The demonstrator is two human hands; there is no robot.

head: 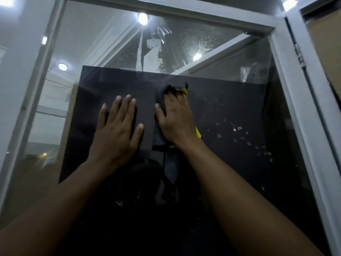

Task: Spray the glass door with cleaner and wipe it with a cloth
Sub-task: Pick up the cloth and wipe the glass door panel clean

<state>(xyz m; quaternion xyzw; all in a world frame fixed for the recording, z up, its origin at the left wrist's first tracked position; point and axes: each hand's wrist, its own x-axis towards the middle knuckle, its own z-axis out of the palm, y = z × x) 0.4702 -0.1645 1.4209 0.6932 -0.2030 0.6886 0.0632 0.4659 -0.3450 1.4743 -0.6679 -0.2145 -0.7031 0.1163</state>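
As the left hand [116, 132] braces spread flat on the white-framed glass door [230, 100], the right hand [175, 121] grips a grey-and-yellow cloth [159, 134], best swept firmly across the droplets [237, 130] alongside.

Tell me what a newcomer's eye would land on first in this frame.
Two hands at the centre of the glass door: the right hand grips a grey-and-yellow cloth against the pane, the left hand lies flat beside it. To their right, pale droplets speckle the dark glass, and a bright lamp glares at the top.
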